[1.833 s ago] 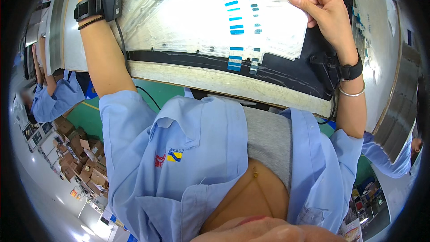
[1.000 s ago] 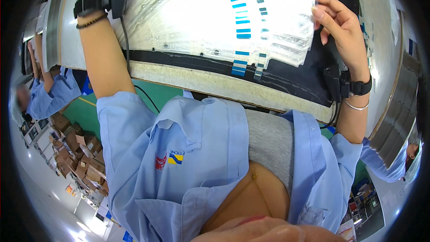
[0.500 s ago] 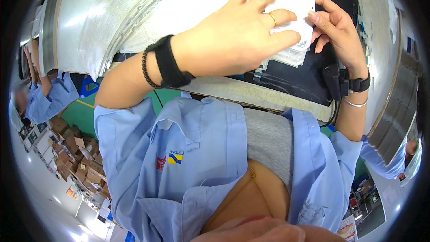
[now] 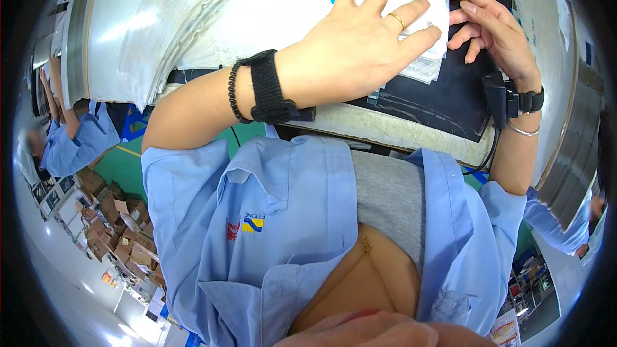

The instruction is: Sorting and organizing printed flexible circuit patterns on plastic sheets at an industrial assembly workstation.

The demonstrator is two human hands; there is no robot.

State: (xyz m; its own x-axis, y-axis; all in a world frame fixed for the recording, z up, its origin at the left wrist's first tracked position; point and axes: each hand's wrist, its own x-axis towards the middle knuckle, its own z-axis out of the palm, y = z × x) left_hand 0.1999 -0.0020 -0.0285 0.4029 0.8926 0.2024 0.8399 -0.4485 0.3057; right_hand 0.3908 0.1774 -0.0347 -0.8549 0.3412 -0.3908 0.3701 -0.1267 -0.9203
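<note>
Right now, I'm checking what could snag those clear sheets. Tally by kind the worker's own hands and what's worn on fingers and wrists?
Hands: 2 (left hand, right hand)
Gold ring: 1
Black wrist straps, attached units included: 2
Beaded bracelet: 1
Silver bangle: 1
Total: 7

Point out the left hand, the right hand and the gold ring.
Left hand (image 4: pixel 360 45): head view, on the back of the hand.
Right hand (image 4: pixel 500 29): head view, mid-hand, near the thumb's base.
Gold ring (image 4: pixel 396 20): head view, on its visible band.
</note>
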